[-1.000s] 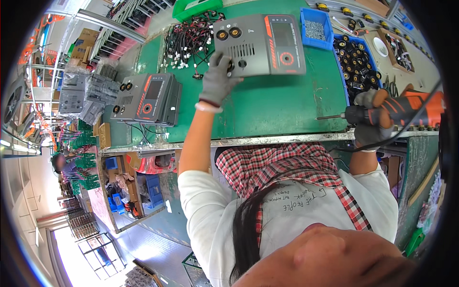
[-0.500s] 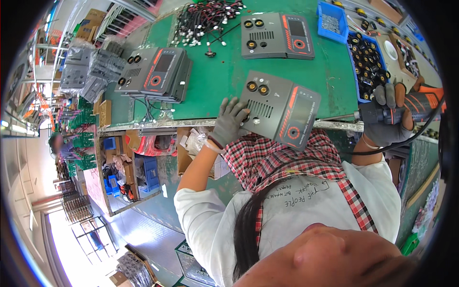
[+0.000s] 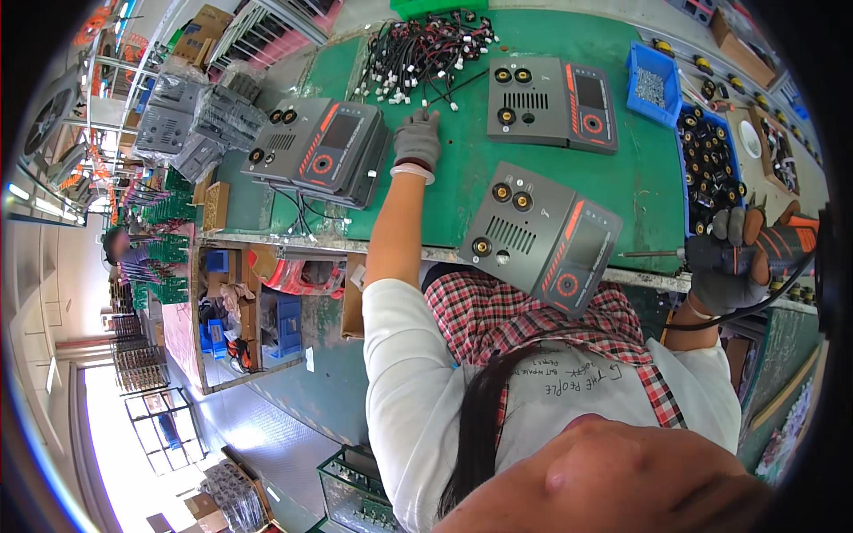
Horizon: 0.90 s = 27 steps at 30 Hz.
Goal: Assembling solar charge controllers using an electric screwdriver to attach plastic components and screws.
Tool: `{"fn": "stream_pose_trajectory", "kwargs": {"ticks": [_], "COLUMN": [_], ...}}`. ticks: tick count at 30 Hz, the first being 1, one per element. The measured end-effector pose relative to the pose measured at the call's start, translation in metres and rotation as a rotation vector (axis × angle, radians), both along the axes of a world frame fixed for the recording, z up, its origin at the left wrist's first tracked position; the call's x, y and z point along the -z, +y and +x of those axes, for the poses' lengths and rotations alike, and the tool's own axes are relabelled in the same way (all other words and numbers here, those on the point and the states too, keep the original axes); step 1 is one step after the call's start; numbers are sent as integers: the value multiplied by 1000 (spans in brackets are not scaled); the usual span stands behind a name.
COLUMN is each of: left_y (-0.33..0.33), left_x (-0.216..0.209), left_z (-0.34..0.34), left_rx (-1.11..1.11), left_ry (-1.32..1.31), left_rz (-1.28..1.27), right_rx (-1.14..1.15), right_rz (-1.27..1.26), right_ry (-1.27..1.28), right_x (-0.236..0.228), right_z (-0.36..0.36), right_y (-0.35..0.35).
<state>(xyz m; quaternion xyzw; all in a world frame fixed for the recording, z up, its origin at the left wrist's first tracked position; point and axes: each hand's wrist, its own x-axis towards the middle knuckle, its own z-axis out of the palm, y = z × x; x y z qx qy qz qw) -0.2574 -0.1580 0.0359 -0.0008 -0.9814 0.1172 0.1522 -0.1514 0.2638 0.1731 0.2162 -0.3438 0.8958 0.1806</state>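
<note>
My left hand (image 3: pixel 418 140), in a grey glove, reaches across the green table with fingers stretched out at the end of a black cable. A small dark connector that lay there is hidden under the fingertips. My right hand (image 3: pixel 733 258), gloved too, is wrapped round an orange and black power screwdriver (image 3: pixel 780 249), its thin bit pointing left. Between my arms, a grey front panel (image 3: pixel 524 233) with a dark display and brass-coloured sockets overhangs the table's front edge, above my checked apron. Neither hand touches it.
A similar panel (image 3: pixel 546 111) lies farther back, and stacked panels (image 3: pixel 306 147) stand at the left. A wire bundle (image 3: pixel 418 53) is heaped at the back. On the right are a blue box of small metal parts (image 3: pixel 653 84) and a blue tray of black sockets (image 3: pixel 708 164).
My left hand has left the near panel and moved forward to the loose connector. The screwdriver has turned so its bit shows over the table edge. The whole view has shifted slightly.
</note>
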Motion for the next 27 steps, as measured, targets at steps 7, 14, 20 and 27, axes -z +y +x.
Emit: {"fn": "stream_pose_trajectory", "kwargs": {"ticks": [7,14,20,27], "left_y": [27,40,20,49], "left_x": [-55,-76,-70,-112], "left_z": [19,80,124,269], "left_rx": [-223,358,576,206], "left_ry": [-188,22,-114,44], "left_rz": [1267,2401,2628,2169], "right_rx": [88,-86,-130,-176], "right_rz": [44,20,60,34], "right_ry": [-19,-25,19,-36], "right_x": [2,6,3,10], "right_z": [-3,2,14,9], "right_y": [9,-3,-14,-14]}}
